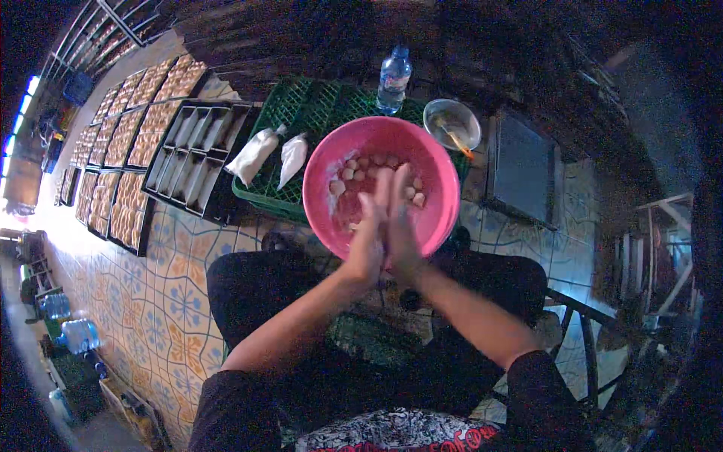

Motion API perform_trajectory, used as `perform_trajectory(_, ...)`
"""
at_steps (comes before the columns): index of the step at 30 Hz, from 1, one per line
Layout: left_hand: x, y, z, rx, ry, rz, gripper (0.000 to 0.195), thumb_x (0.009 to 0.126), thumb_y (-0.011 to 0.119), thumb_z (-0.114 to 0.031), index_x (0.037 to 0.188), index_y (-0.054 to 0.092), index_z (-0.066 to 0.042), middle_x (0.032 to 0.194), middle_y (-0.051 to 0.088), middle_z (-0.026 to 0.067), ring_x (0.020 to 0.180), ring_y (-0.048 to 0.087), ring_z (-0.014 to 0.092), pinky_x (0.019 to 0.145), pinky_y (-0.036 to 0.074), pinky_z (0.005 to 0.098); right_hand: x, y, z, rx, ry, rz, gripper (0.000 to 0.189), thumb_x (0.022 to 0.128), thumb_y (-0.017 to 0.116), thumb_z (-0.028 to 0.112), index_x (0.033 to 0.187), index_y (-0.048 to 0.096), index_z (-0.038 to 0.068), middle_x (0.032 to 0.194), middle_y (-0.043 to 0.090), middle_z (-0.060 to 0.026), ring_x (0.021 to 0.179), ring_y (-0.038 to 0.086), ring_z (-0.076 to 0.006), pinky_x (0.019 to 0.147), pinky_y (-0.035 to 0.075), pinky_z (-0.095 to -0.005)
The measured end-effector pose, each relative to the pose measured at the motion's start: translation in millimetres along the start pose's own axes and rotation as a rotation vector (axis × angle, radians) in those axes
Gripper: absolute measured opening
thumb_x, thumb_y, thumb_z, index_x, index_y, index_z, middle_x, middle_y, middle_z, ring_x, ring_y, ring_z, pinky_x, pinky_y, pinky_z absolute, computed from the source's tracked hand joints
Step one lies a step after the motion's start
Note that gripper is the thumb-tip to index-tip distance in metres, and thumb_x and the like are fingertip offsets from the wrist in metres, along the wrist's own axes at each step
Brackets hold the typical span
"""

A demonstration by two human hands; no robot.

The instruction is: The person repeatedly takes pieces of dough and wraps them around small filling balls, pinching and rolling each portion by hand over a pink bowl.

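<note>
My left hand [370,234] and my right hand [402,229] are pressed palm to palm over the near part of a pink plastic basin [443,209], their fingers pointing away from me. Whether something small lies between the palms is hidden. Inside the basin are several small pale balls, perhaps dough [337,187], with white powder on the wall at the left. The basin rests on green plastic crates [282,203]. Two knotted bags of white powder [255,155] lie left of it. Behind it stand a water bottle [393,82] and a metal bowl [452,121] with an orange-handled utensil in it.
On the patterned tile floor [181,305] at the left are trays of bread rolls [130,203] and black-framed loaf pans [197,158]. A dark flat tray [522,166] lies at the right. Large water bottles [80,336] stand at the lower left.
</note>
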State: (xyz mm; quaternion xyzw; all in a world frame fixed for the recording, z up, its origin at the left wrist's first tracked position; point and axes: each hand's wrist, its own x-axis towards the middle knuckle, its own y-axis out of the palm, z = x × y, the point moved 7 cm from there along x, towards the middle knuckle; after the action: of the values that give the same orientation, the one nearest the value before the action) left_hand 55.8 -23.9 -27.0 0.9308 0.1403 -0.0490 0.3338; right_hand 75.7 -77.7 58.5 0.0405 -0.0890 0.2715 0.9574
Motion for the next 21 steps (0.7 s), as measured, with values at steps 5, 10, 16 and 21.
perform_trajectory(5,-2.7,-12.6,6.5,0.377,-0.170,0.212,0.077,0.105,0.018,-0.062,0.162,0.008,-0.012,0.166,0.014,0.0064,0.151,0.017,0.022,0.113,0.036,0.0377,13.3,23.4,23.9,-0.007,-0.218,0.108,0.091,0.100,0.019,0.069,0.159,-0.011,0.006,0.167,-0.015,-0.0145,0.154,-0.013,-0.0282,0.123,0.003,-0.0452)
perform_trajectory(10,-8.4,43.3,-4.3,-0.300,-0.279,0.089,0.084,0.101,0.020,-0.068,0.155,0.031,-0.005,0.156,0.040,0.0091,0.140,0.040,0.025,0.118,0.028,0.0403,28.1,-38.8,-26.5,-0.608,-0.232,-0.081,0.075,0.105,0.042,0.027,0.157,-0.002,-0.004,0.165,-0.008,-0.0249,0.154,-0.004,-0.0354,0.123,0.001,-0.0512)
perform_trajectory(16,26.5,-27.3,-35.1,-0.117,0.072,-0.201,0.089,0.099,0.024,-0.072,0.153,0.033,-0.002,0.154,0.042,0.0129,0.140,0.042,0.031,0.121,0.026,0.0426,-37.7,37.5,-0.5,-0.272,-0.219,0.205,0.071,0.107,0.032,0.033,0.157,0.000,-0.005,0.163,-0.013,-0.0292,0.152,-0.014,-0.0404,0.123,-0.006,-0.0476)
perform_trajectory(21,-14.8,-10.8,77.5,-0.154,-0.177,-0.113,0.064,0.104,0.038,-0.059,0.139,0.050,-0.007,0.130,0.059,0.0077,0.115,0.056,0.027,0.099,0.047,0.0451,47.9,-8.8,5.9,-0.149,0.312,-0.184,0.071,0.106,0.037,0.034,0.158,0.007,-0.003,0.163,0.006,-0.0296,0.152,0.004,-0.0433,0.120,0.012,-0.0545)
